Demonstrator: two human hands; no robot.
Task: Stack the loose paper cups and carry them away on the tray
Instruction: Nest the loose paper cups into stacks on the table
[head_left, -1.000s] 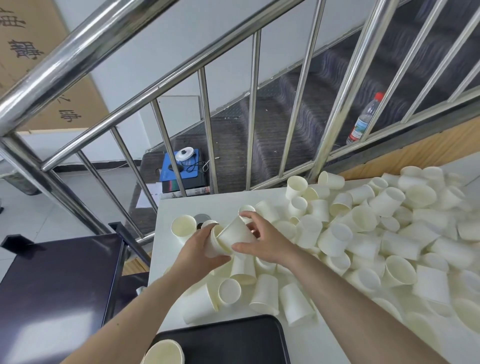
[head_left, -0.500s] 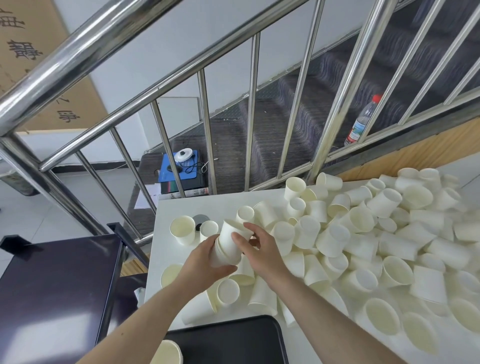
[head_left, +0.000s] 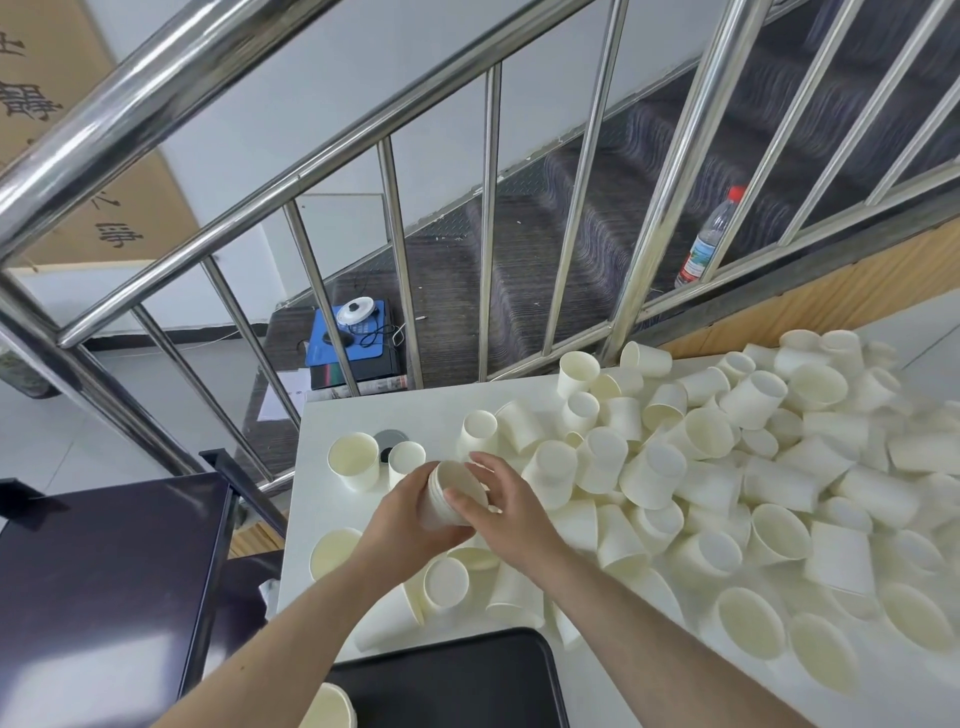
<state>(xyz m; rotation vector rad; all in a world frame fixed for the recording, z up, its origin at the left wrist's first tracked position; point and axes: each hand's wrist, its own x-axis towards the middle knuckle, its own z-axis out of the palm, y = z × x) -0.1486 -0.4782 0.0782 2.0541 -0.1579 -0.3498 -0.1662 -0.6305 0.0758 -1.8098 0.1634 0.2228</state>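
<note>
Both hands meet over the left part of the white table (head_left: 332, 415). My left hand (head_left: 402, 525) wraps a short stack of nested white paper cups (head_left: 451, 493), tilted with its mouth facing up and right. My right hand (head_left: 501, 506) grips the top cup of that stack from the right. A large heap of loose paper cups (head_left: 701, 467) covers the table to the right, most lying on their sides. Single cups (head_left: 354, 460) stand upright at the left. A black tray (head_left: 457, 680) lies at the near edge, with a cup (head_left: 330, 709) at its left corner.
A steel stair railing (head_left: 400, 270) runs behind the table, with dark steps beyond. A plastic water bottle (head_left: 709, 239) stands on a step. A dark cabinet top (head_left: 98, 597) sits to the left of the table. A blue box (head_left: 353, 338) rests below on the stairs.
The cup in my right hand has been pushed down into the cups in my left hand, so they now form one nested stack. Both hands dropped slightly toward the table.
</note>
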